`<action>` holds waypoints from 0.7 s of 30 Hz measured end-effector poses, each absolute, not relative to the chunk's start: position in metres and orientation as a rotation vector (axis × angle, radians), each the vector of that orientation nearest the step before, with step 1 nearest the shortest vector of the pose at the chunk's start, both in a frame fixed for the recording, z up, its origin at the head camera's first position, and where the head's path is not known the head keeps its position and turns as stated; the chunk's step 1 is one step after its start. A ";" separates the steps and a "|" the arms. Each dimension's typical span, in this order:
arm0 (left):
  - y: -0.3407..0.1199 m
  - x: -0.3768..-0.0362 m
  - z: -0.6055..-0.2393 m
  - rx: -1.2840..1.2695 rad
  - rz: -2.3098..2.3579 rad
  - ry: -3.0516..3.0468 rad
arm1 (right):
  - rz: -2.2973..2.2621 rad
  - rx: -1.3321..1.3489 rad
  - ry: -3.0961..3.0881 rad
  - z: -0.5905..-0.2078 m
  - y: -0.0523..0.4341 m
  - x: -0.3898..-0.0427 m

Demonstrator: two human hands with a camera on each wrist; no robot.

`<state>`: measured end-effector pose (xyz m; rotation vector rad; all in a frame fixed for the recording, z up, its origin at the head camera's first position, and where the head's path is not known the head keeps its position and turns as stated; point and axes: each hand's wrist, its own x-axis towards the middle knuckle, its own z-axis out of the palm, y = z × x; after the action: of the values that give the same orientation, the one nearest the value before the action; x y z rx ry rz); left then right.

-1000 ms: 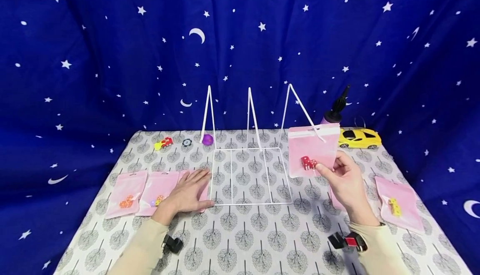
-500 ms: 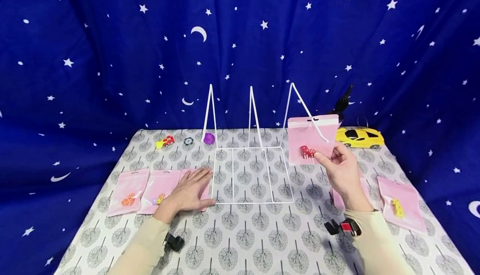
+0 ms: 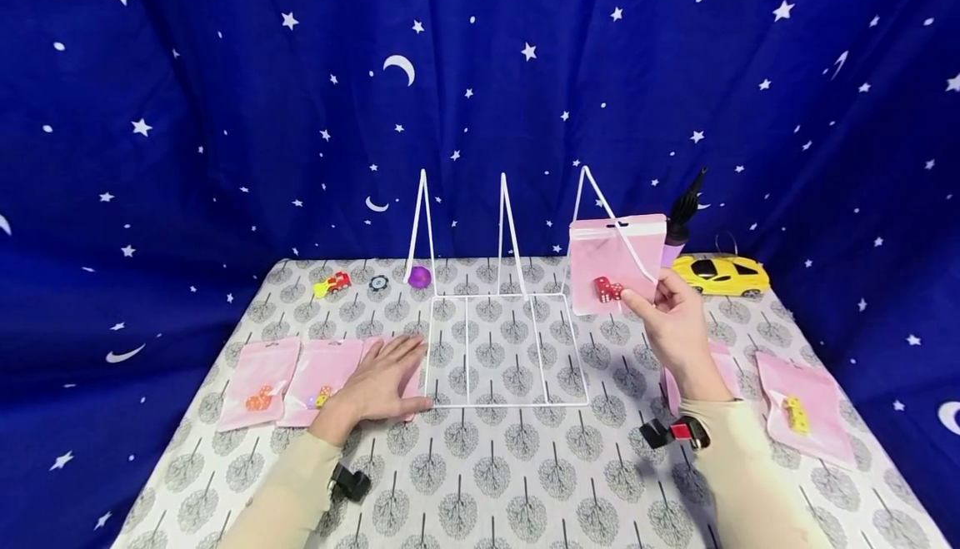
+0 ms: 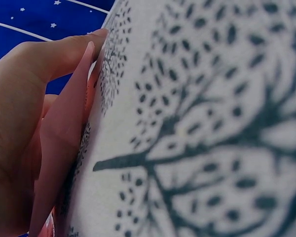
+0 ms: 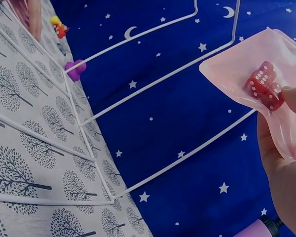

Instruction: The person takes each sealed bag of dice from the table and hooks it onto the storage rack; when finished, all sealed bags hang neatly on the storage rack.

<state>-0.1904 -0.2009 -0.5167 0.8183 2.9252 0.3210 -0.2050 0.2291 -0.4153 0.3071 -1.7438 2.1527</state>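
One pouch (image 3: 617, 264) with red dice (image 3: 608, 289) has risen and shifted toward rack (image 3: 504, 291), right hand (image 3: 675, 324) fingers pinching it; left hand (image 3: 378, 382) stays flat on a bench (image 3: 487, 466) pouch, fingers relaxed.

Your head view is evenly and brightly lit from above and in front, with only faint, soft shadows under your hands. Its wide lens bows the starry backdrop (image 3: 225, 116) toward 9 and 3 o'clock. Your left wrist view sits too close: the tree-print surface (image 4: 212, 123) blurs. Your right wrist view looks dimmer, bluish.
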 end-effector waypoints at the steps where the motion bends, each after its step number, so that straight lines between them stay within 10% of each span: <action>1: -0.201 -0.190 -0.517 0.819 0.318 2.925 | 2.145 0.296 -1.757 -0.415 0.229 -0.206; 21: -0.201 -0.190 -0.517 0.821 0.298 2.927 | 2.154 0.224 -1.743 -0.419 0.222 -0.229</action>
<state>-0.1898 -0.2008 -0.5170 0.8214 2.9272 0.2980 -0.2286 0.2218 -0.4191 0.2243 -1.7433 2.1537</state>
